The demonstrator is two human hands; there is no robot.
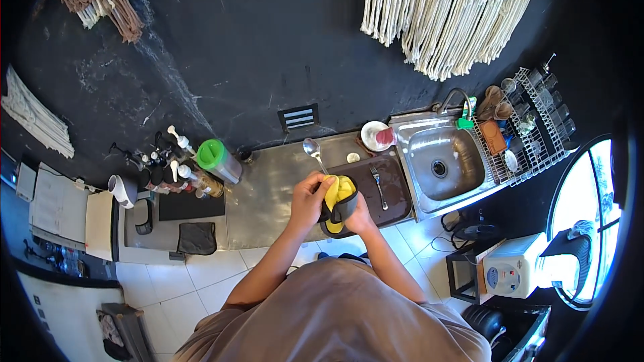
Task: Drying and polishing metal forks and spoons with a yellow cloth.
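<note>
In front of my body, above the near left end of a brown tray (pixel 396 211), both hands are together around a black mug (pixel 346 208). My right hand (pixel 363 214) is wrapped round its right side. A yellow cloth (pixel 343 188) is bunched at the mug's mouth, and a bit of yellow shows below the mug too. My left hand (pixel 309 200) is closed on the cloth at the mug's left side. Just beyond my fingers a metal spoon (pixel 312 149) points away, its handle end meeting the yellow cloth; whether it is held or lying there I cannot tell. A fork (pixel 379 188) lies in the tray.
Right of the tray is a steel sink (pixel 439 169) with a faucet, then a wire dish rack (pixel 530 131) of glasses. A white bowl (pixel 376 136) sits behind the tray. Pump bottles and a green-lidded pitcher (pixel 213 156) stand left on the steel counter (pixel 258 194).
</note>
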